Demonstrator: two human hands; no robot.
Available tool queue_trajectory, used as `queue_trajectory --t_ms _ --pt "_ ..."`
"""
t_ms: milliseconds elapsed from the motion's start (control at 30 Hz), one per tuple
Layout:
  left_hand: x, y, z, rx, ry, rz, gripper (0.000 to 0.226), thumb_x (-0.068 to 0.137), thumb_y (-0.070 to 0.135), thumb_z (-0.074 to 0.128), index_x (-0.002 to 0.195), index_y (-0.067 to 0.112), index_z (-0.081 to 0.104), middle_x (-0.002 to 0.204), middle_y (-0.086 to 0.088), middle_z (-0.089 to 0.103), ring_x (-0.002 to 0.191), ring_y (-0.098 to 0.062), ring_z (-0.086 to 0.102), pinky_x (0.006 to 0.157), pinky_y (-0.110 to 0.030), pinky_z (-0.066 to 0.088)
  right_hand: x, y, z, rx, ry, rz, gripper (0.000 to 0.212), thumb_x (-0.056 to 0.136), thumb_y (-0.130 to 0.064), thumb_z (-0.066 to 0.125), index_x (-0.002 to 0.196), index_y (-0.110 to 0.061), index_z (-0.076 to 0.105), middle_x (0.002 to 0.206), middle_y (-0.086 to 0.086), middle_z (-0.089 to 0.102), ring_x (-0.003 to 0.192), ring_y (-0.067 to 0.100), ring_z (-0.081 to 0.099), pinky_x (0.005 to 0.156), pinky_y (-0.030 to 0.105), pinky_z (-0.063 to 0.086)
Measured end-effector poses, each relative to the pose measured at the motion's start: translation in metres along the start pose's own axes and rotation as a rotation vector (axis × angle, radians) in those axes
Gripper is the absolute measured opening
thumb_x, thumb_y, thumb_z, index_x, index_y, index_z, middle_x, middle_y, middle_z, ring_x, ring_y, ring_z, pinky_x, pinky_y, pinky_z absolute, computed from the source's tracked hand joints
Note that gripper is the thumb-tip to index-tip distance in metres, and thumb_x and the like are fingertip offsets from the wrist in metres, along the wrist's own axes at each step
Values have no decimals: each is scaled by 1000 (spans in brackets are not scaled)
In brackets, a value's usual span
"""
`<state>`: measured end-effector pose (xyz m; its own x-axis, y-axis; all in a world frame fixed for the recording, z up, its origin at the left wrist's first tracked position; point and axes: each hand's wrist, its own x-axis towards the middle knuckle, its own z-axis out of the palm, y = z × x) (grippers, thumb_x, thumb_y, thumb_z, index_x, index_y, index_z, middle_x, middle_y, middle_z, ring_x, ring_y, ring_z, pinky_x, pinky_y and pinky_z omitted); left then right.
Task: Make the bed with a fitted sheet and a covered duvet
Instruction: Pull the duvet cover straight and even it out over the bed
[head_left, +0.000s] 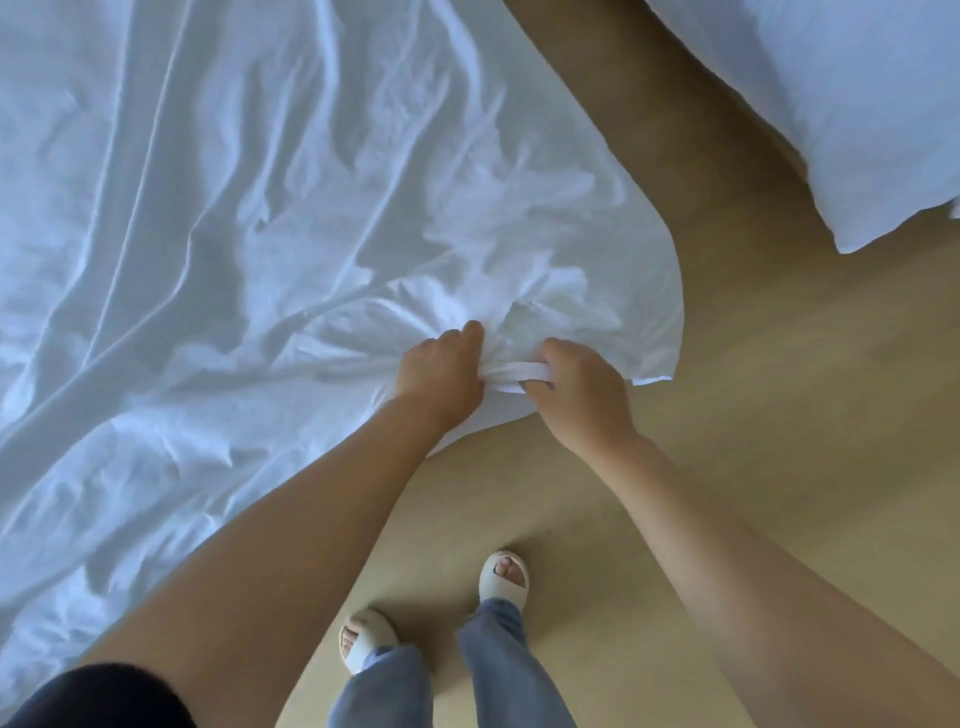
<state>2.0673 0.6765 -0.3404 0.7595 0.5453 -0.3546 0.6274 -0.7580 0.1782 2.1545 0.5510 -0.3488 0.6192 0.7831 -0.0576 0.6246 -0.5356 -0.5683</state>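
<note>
Two forearms (291, 545) reach past two white open-toe slippers (503, 578). Left hand (439, 371) and right hand (576, 395) each grip the bunched corner of one wrinkled white fabric sheet (234, 234), which spreads to the left.

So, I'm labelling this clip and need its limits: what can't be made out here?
Head view throughout.
Under the sheet: the cloth covers whatever lies there.
Sheet's other corners: past the left and top edges.
Most fingertips of left hand and right hand: buried in bunched fabric.
Top right, white bedding: cut by the edge; pillow or duvet unclear.
</note>
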Motion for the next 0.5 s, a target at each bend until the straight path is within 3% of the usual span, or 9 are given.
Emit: queue_trajectory --t_ms 67,167,233,333,433,500 --pt "-5 -12 -10 -58 52 30 17 77 11 50 85 16 36 72 2 45 68 -28 54 57 -30 33 5 14 5 -47 -6 61 15 77 -3 56 70 -12 47 67 4 49 72 29 50 60 29 24" --pt "-20 -27 -27 -142 203 85 31 66 10 56 68 22 27 56 7 38 46 -13 36 45 -24 22 17 30 -2 -175 15 76 25 67 6 52 64 -16 41 61 -2 37 74 34 54 65 30 22" --pt "-14 -34 -39 -137 203 59 34 65 11 56 64 24 25 55 7 39 47 -11 34 45 -23 20 34 33 -7 -231 45 60 23 65 6 53 63 -15 46 61 0 43 73 32 54 67 31 19" --pt "19 -42 -51 -107 140 -61 24 67 14 56 70 21 33 60 5 42 56 -23 39 48 -27 23 66 41 -18 -284 51 63 13 70 2 51 73 -10 57 70 3 55 77 29 53 72 29 16" --pt "46 -48 -49 -117 94 -101 21 69 17 59 77 19 39 61 7 42 62 -25 40 53 -29 25 73 51 -21 56 139 118 10 71 1 54 78 -7 53 75 0 50 76 24 48 70 25 30" --pt "52 -47 -43 -122 37 -81 21 69 18 58 80 20 40 63 8 41 66 -27 45 55 -28 28 65 46 -12 440 224 337 15 70 -10 52 85 -12 49 85 -4 49 81 13 45 69 11 35"
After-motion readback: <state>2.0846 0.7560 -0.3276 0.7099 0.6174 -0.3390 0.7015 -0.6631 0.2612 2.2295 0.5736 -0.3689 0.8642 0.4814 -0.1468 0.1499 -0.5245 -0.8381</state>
